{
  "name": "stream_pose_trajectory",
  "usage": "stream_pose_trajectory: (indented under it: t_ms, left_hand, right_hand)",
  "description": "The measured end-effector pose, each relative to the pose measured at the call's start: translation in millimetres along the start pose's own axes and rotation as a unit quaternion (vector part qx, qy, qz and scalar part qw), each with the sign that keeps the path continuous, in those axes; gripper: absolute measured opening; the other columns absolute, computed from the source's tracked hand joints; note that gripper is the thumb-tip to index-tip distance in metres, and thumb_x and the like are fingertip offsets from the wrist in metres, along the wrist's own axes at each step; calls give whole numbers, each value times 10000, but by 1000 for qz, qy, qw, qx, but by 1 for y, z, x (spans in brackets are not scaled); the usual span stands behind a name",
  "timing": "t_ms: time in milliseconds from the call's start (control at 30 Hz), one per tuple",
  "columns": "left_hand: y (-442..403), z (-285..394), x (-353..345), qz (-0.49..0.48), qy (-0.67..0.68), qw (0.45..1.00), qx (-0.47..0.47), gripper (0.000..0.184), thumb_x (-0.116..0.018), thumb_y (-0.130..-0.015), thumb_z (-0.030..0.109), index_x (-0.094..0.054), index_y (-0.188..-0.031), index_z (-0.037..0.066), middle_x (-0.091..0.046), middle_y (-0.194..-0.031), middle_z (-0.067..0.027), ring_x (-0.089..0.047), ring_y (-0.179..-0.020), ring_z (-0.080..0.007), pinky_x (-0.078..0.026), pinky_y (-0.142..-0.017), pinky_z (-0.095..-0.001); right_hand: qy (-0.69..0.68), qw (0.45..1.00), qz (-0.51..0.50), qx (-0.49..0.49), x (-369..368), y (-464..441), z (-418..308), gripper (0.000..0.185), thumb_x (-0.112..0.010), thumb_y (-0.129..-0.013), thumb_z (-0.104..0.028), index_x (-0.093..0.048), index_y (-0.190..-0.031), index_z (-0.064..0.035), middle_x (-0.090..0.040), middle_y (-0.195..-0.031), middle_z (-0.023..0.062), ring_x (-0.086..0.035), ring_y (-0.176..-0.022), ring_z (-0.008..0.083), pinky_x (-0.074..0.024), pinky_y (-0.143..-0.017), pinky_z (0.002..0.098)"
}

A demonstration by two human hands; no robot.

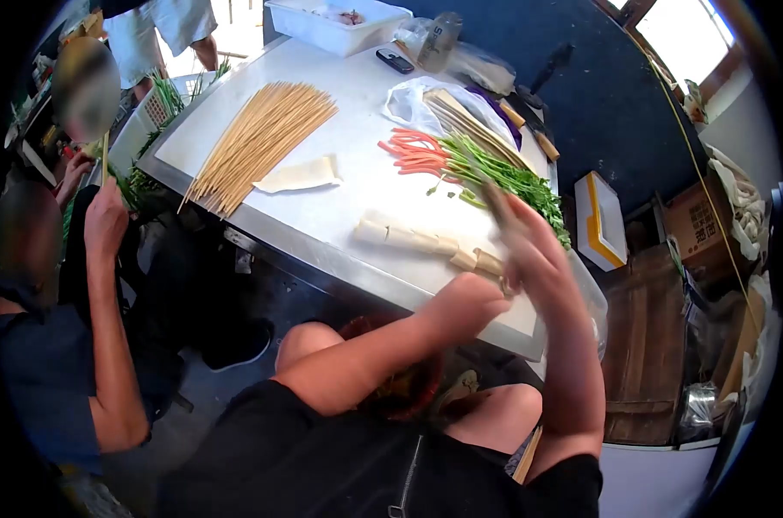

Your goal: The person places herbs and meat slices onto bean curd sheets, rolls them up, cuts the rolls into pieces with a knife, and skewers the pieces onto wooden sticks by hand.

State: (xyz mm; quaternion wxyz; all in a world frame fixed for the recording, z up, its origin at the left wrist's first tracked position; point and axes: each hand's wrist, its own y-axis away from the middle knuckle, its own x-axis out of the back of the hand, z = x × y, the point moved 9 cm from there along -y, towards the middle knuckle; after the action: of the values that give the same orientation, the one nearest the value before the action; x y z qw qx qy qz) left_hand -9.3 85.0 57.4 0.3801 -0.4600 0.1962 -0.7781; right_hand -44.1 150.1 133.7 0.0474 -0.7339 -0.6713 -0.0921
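A pale roll (408,239), divided into short segments, lies along the near side of the metal table. My left hand (482,298) is at its right end, back of the hand up, its fingers hidden. Just above it, my right hand (534,250) is closed round a blurred knife, whose blade (493,200) points up and away over the greens. Behind the hands lie red strips (417,152) and leafy green stalks (516,183). A flat pale sheet (300,175) rests left of the roll, beside a heap of thin wooden sticks (257,138).
At the table's far side are a white tub (338,28), a phone (395,60) and plastic bags (486,71). A white and yellow box (600,222) stands beyond the right edge. On the left, a co-worker's hand (106,211) holds a stick; another person stands behind.
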Motion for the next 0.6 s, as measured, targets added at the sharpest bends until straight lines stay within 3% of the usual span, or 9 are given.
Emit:
stream_pose_trajectory:
  t_ms: [67,133,200,233,367,400,467,533,600]
  left_hand:
    - [1,8,-15,-61,-25,997,-49,223,-599,-838,127,-686,-1043,106,-653,-1089,-66,-599,-1072,-232,-424,-958,-403]
    - [-4,-4,-3,8,177,982,59,268,-541,-917,147,-648,-1152,74,-619,-1206,-87,-542,-1182,-239,-374,-1064,-443]
    - [-4,-8,15,15,575,779,250,307,-598,-896,58,-607,-1199,12,-616,-1247,-141,-535,-1223,-227,-407,-1028,-365]
    - [-2,-13,13,16,572,781,251,307,-598,-896,58,-607,-1199,12,-616,-1247,-141,-535,-1223,-227,-407,-1028,-365]
    - [12,-23,-14,-84,462,854,222,372,-645,-902,111,-589,-1254,7,-599,-1275,-168,-513,-1233,-195,-408,-1022,-327]
    - [9,-23,-8,-77,349,919,168,319,-635,-884,111,-607,-1188,20,-607,-1227,-156,-527,-1200,-204,-405,-1026,-355]
    - [4,-13,0,-61,112,991,50,220,-614,-849,110,-641,-1058,45,-622,-1131,-132,-556,-1133,-221,-400,-1034,-410]
    - [6,15,-10,-48,-108,989,-84,145,-592,-813,109,-675,-927,71,-637,-1035,-108,-585,-1067,-238,-395,-1042,-466]
    - [11,9,-27,-124,-75,988,-60,243,-592,-822,143,-673,-1044,86,-631,-1085,-122,-583,-1127,-261,-373,-1064,-566]
  right_hand:
    - [60,995,-73,22,-59,-83,11,482,-527,-949,-120,-430,-1415,-48,-604,-928,48,-497,-611,96,-421,-530,265]
    - [140,986,-75,50,-107,-160,33,513,-495,-918,-130,-414,-1425,-104,-566,-917,48,-455,-581,79,-381,-465,236]
    - [237,968,-51,57,-137,-215,52,446,-494,-905,-143,-469,-1344,-67,-607,-873,129,-563,-691,194,-473,-574,338]
    - [300,951,-13,76,-144,-224,47,436,-509,-913,-174,-485,-1331,-55,-640,-967,194,-634,-821,289,-505,-716,412]
    - [311,950,11,39,-164,-263,62,533,-596,-899,-272,-484,-1322,32,-598,-1191,329,-591,-1106,458,-470,-971,463]
    - [309,950,9,33,-162,-267,61,533,-596,-899,-272,-484,-1322,32,-598,-1191,329,-591,-1106,458,-470,-971,463]
    - [360,929,38,78,-147,-265,35,591,-646,-888,-333,-508,-1314,53,-628,-1152,306,-610,-1095,429,-480,-958,459]
    - [415,900,-18,136,-110,-261,-5,590,-676,-871,-371,-566,-1290,29,-670,-1093,261,-651,-1042,366,-502,-926,446]
    - [365,899,45,238,-42,-221,-57,485,-718,-868,-339,-645,-1241,-37,-715,-1035,199,-694,-889,289,-538,-824,370]
